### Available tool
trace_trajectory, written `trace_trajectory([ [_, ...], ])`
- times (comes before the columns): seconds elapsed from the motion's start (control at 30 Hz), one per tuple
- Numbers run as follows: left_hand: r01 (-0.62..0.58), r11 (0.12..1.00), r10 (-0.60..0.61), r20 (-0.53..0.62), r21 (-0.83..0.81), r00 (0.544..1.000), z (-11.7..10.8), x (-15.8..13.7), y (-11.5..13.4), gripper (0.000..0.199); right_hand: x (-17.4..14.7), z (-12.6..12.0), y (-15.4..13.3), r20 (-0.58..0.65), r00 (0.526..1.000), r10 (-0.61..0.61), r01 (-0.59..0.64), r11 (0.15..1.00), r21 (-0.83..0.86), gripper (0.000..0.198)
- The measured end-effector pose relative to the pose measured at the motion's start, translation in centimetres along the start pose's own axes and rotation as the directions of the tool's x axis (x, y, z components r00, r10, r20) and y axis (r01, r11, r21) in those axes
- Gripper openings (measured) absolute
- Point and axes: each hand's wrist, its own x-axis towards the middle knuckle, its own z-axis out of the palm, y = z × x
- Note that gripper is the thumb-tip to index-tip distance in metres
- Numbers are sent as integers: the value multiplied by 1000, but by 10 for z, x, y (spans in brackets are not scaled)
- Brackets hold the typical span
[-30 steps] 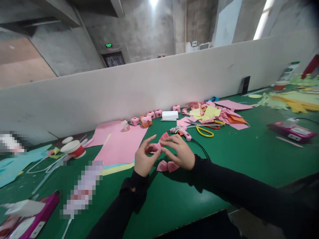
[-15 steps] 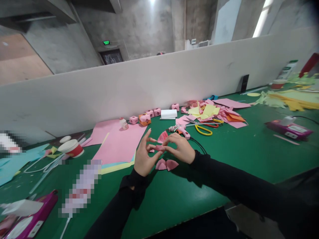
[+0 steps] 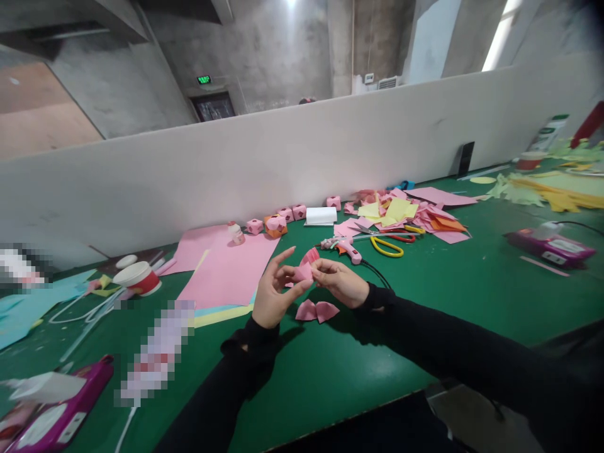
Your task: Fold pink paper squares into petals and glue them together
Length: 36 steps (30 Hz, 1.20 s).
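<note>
Pinching the pink piece [image 3: 303,272] in the head view, the left hand [image 3: 276,292] and right hand [image 3: 340,283] both grasp it by their fingertips over the table [image 3: 472,277], probably so each steadies one side. Two folded petals [image 3: 325,311] lie just nearer the wearer; the glue gun [image 3: 352,249] rests beyond the right hand, likely for easy reach. Fingers cover part of the piece, a fanned strip [image 3: 310,255] behind is partly hidden, and whether they touch is unclear.
</note>
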Motion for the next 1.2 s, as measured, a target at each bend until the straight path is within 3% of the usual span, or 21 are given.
trace_trajectory([
  [0.17, 57, 990, -63, -44, -125, 997, 0, 3, -4, 63, -3, 4, 2, -52, 993, 105, -100, 991, 87, 39],
  [0.37, 158, 952, -159, 16, -264, 987, -4, 5, -3, 66, -5, 2, 2, 71, 996, -56, 63, 993, -101, 34],
  [0.5, 218, 920, -219, 34, -326, 975, -1, 4, 0, 64, -4, 3, 2, 39, 988, -151, 156, 974, -164, 32],
  [0.67, 233, 880, -267, -24, -414, 963, 3, 3, -3, 59, -3, 4, 4, -30, 971, -239, 223, 939, -261, 28],
  [0.9, 162, 922, -221, -135, -350, 966, 3, 6, -7, 59, -2, 1, 10, -48, 953, -300, 259, 884, -388, 27],
  [1.1, 146, 942, -194, -135, -301, 972, -2, 8, -8, 61, -1, -1, 8, 2, 972, -235, 213, 877, -432, 29],
  [1.2, 106, 969, -141, -148, -225, 979, -6, 8, -9, 64, -2, -2, 3, -1, 942, -337, 279, 783, -556, 27],
])
